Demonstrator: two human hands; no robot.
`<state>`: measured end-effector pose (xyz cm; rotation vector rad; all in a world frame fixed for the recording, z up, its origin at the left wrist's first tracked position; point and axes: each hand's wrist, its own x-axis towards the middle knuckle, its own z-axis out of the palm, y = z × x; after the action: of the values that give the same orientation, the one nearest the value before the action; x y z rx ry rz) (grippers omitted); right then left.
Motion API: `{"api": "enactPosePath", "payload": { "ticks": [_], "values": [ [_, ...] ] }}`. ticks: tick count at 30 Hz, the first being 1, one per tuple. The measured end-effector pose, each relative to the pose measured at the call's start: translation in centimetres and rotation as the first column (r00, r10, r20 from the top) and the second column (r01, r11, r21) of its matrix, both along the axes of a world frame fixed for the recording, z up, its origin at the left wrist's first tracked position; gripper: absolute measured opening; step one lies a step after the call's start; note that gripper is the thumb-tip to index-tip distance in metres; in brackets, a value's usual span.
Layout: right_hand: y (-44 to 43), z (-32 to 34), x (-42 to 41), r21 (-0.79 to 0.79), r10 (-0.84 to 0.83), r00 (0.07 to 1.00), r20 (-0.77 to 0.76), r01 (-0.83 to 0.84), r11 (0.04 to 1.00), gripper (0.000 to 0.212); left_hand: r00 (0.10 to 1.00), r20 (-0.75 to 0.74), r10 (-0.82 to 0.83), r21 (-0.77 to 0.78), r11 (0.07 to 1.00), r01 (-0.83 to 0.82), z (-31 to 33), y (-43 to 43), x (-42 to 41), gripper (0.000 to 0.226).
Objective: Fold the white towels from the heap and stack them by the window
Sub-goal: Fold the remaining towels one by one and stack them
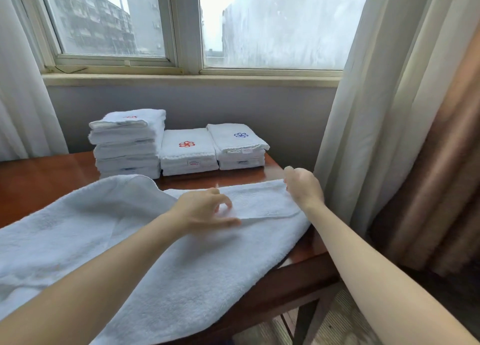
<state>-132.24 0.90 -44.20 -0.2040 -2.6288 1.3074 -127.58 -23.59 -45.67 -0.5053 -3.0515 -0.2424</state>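
Daylight came through a white-framed window [185, 28], with a pale curtain [363, 111] and a brown curtain [428, 163] hanging on the right. Below the sill stood a glossy red-brown bench [39, 178]. Along its far edge three piles of folded white towels sat side by side. A tall stack [127, 142] was on the left, a middle stack [188, 151] bore a red emblem on top, and a right stack [237, 144] bore a blue one. The neighbouring piles touched or nearly touched.

A large white towel [130, 241] lay spread across the near part of the bench, and its near side hung over the near edge. Its right end was folded back on itself as a flap close to the bench's right edge.

The left hand [205, 209] rested on the towel at the flap's left end with fingers curled and thumb along the flap's edge. Blur hid whether it pinched the cloth. The right hand [302, 186] gripped the flap's far right corner, its fingers curled round the cloth.
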Motion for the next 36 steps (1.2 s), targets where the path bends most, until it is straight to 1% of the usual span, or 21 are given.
{"api": "enactPosePath", "payload": {
  "ticks": [1, 2, 3, 4, 5, 6, 7, 8, 9, 11, 13, 15, 20, 23, 27, 31, 34, 36],
  "values": [
    [0.0, -0.2, 0.3, 0.151, 0.003, 1.0, -0.009, -0.002, 0.989, 0.031, 1.0, 0.017, 0.001, 0.019, 1.0, -0.001, 0.1, 0.0, 0.1, 0.057],
    [-0.1, -0.2, 0.6, 0.281, 0.03, 0.998, -0.052, -0.015, 0.96, 0.022, 1.0, 0.02, 0.001, 0.046, 0.999, -0.002, 0.2, 0.1, 0.1, 0.063],
    [-0.5, -0.3, 1.1, 0.366, 0.081, 0.992, -0.099, -0.04, 0.93, 0.019, 1.0, 0.013, 0.007, 0.069, 0.998, -0.008, 0.2, 0.2, 0.1, 0.065],
    [-1.1, -0.2, 1.5, 0.407, 0.144, 0.982, -0.125, -0.082, 0.91, 0.022, 1.0, -0.008, 0.025, 0.079, 0.997, -0.024, 0.1, 0.2, 0.0, 0.06],
    [-1.9, -0.3, 1.9, 0.412, 0.209, 0.972, -0.111, -0.146, 0.9, 0.027, 0.997, -0.05, 0.052, 0.081, 0.996, -0.047, -0.2, 0.3, -0.2, 0.048],
    [-2.7, -0.5, 2.3, 0.4, 0.268, 0.962, -0.058, -0.223, 0.889, 0.032, 0.991, -0.1, 0.084, 0.083, 0.994, -0.076, -0.5, 0.3, -0.3, 0.034],
    [-3.7, -0.9, 2.6, 0.394, 0.321, 0.947, 0.026, -0.305, 0.867, 0.037, 0.982, -0.145, 0.117, 0.082, 0.991, -0.106, -0.8, 0.3, -0.4, 0.027],
    [-4.6, -1.5, 2.8, 0.404, 0.366, 0.924, 0.115, -0.38, 0.832, 0.039, 0.974, -0.176, 0.145, 0.07, 0.988, -0.135, -1.2, 0.2, -0.4, 0.025],
    [-5.4, -2.2, 3.0, 0.439, 0.396, 0.899, 0.188, -0.438, 0.785, 0.04, 0.968, -0.188, 0.165, 0.051, 0.986, -0.158, -1.5, -0.1, -0.4, 0.025],
    [-6.6, -3.6, 3.0, 0.539, 0.407, 0.872, 0.273, -0.489, 0.686, 0.045, 0.966, -0.188, 0.179, 0.041, 0.984, -0.174, -2.2, -0.7, -0.5, 0.029],
    [-7.0, -4.5, 2.5, 0.596, 0.382, 0.878, 0.287, -0.476, 0.647, 0.053, 0.967, -0.198, 0.163, 0.055, 0.986, -0.155, -2.9, -1.3, -0.6, 0.032],
    [-7.0, -4.9, 1.4, 0.617, 0.375, 0.89, 0.261, -0.452, 0.644, 0.056, 0.971, -0.194, 0.141, 0.069, 0.989, -0.13, -3.6, -1.7, -1.0, 0.037],
    [-6.6, -5.1, -2.1, 0.627, 0.383, 0.894, 0.233, -0.439, 0.644, 0.058, 0.992, -0.016, 0.127, 0.053, 0.991, -0.126, -4.3, -1.8, -3.6, 0.049],
    [-5.9, -5.3, -4.0, 0.623, 0.375, 0.9, 0.222, -0.427, 0.655, 0.058, 0.99, 0.026, 0.138, 0.041, 0.989, -0.139, -4.3, -1.2, -5.3, 0.051],
    [-5.1, -5.2, -6.0, 0.621, 0.373, 0.904, 0.208, -0.417, 0.664, 0.058, 0.989, -0.016, 0.146, 0.061, 0.988, -0.144, -4.2, -0.1, -6.8, 0.05],
    [-4.7, -5.1, -6.7, 0.608, 0.384, 0.901, 0.201, -0.422, 0.673, 0.057, 0.984, -0.075, 0.164, 0.121, 0.981, -0.154, -4.5, 0.3, -7.2, 0.048],
    [-4.6, -4.9, -6.3, 0.601, 0.388, 0.907, 0.163, -0.403, 0.69, 0.055, 0.971, -0.168, 0.169, 0.264, 0.957, -0.121, -4.1, 0.4, -6.5, 0.038],
    [-4.5, -4.6, -5.7, 0.594, 0.395, 0.913, 0.106, -0.377, 0.711, 0.052, 0.96, -0.196, 0.198, 0.356, 0.927, -0.118, -3.6, 0.5, -5.6, 0.03]
  ]
}}
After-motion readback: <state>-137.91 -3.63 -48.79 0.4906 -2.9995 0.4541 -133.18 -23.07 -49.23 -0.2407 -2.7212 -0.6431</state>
